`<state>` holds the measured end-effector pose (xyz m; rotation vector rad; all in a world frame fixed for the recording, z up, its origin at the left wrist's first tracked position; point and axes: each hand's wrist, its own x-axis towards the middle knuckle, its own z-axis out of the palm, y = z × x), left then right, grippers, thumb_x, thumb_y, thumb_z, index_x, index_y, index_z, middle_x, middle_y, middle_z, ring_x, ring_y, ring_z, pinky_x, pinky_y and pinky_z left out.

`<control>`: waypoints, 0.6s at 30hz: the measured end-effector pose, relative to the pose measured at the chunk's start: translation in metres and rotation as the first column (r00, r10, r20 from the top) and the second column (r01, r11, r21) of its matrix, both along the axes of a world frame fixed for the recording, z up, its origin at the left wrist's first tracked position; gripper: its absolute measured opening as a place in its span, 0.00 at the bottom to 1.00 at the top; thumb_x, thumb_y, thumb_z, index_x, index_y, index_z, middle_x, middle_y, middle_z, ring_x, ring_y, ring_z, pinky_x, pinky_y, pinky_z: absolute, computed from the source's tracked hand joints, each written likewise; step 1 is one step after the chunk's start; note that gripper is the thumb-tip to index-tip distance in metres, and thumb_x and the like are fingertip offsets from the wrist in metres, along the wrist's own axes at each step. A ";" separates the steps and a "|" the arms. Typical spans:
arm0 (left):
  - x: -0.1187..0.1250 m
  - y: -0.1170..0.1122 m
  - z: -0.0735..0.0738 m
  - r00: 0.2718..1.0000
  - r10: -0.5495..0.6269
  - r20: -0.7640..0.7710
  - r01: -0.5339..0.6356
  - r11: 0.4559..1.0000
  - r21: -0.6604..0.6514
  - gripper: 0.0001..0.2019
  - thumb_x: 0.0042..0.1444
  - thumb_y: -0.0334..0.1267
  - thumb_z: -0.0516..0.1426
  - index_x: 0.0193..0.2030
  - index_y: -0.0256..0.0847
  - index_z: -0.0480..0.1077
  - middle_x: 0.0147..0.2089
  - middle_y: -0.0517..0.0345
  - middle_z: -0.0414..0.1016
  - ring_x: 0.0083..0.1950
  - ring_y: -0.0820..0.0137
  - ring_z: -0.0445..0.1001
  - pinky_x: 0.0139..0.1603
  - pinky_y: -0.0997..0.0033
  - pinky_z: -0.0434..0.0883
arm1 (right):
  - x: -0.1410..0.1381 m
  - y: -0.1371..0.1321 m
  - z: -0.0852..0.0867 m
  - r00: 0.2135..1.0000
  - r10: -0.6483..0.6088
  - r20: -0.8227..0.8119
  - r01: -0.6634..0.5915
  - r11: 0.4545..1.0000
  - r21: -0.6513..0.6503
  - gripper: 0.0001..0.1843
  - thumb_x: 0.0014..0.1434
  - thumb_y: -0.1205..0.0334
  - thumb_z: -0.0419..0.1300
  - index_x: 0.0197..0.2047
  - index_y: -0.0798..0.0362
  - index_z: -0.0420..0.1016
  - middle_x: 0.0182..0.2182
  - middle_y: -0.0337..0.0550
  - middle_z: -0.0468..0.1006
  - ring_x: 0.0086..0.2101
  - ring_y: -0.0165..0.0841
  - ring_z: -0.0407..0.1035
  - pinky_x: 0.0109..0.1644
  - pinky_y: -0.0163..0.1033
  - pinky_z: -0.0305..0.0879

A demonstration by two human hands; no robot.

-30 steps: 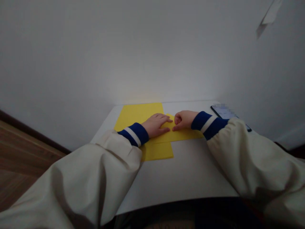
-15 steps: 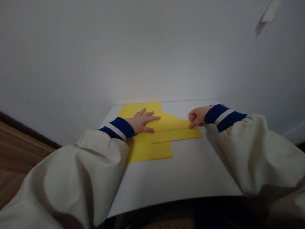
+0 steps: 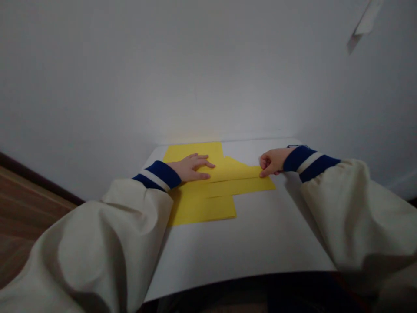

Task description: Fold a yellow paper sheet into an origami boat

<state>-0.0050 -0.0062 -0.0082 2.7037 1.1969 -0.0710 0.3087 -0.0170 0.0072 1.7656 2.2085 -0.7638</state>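
A folded sheet of yellow paper point(image 3: 233, 171) lies crosswise on the white tabletop point(image 3: 250, 239), its crease running left to right and a pointed flap on its far side. My left hand point(image 3: 192, 167) rests on its left part, fingers spread and holding nothing. At its right end, my right hand point(image 3: 272, 161) pinches the edge between thumb and curled fingers. Beneath the folded sheet lies more yellow paper point(image 3: 205, 208), showing on the near side and the far left. The palm of my left hand covers part of the folded sheet.
A pale wall point(image 3: 208, 78) stands right behind the table's far edge. Brown wooden furniture point(image 3: 19, 217) is at the left. A white piece point(image 3: 368, 19) sticks out from the wall at the upper right. A small dark-outlined object point(image 3: 295, 146) lies behind my right wrist.
My left hand has shifted slightly left, its fingers less spread. My right hand keeps its pinch at the paper's right end. The whole view has dipped slightly.
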 end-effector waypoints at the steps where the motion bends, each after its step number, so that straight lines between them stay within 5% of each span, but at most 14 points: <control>1: 0.005 -0.004 -0.001 1.000 0.023 0.021 -0.025 0.997 0.072 0.24 0.53 0.53 0.53 0.53 0.42 0.67 0.62 0.46 0.60 0.64 0.53 0.56 0.61 0.50 0.53 | -0.003 -0.001 0.000 1.000 0.007 0.002 -0.007 1.000 0.022 0.17 0.45 0.49 0.63 0.28 0.52 0.65 0.16 0.34 0.68 0.18 0.25 0.59 0.24 0.34 0.54; 7: 0.037 -0.027 -0.005 0.988 0.131 0.076 -0.150 0.927 0.344 0.25 0.51 0.55 0.55 0.44 0.33 0.68 0.48 0.42 0.70 0.57 0.51 0.61 0.57 0.52 0.57 | -0.018 -0.005 -0.007 0.999 0.020 -0.046 -0.006 0.959 0.284 0.30 0.40 0.42 0.64 0.42 0.53 0.67 0.27 0.40 0.74 0.25 0.31 0.66 0.28 0.36 0.58; 12: 0.042 -0.025 -0.012 0.948 0.214 0.236 -0.277 0.919 0.280 0.22 0.47 0.52 0.59 0.42 0.35 0.68 0.48 0.45 0.70 0.52 0.57 0.65 0.55 0.57 0.61 | -0.023 -0.006 -0.011 0.988 0.142 -0.068 -0.095 0.883 0.460 0.33 0.40 0.42 0.64 0.45 0.54 0.70 0.35 0.46 0.74 0.32 0.34 0.67 0.35 0.38 0.62; 18: 0.039 -0.023 -0.017 0.952 0.168 0.256 -0.239 0.930 0.279 0.30 0.49 0.59 0.54 0.48 0.33 0.66 0.49 0.42 0.69 0.52 0.55 0.66 0.54 0.54 0.61 | -0.036 -0.011 -0.005 0.991 0.135 0.010 -0.120 0.837 0.534 0.29 0.40 0.44 0.65 0.41 0.54 0.76 0.41 0.52 0.73 0.40 0.41 0.68 0.47 0.44 0.63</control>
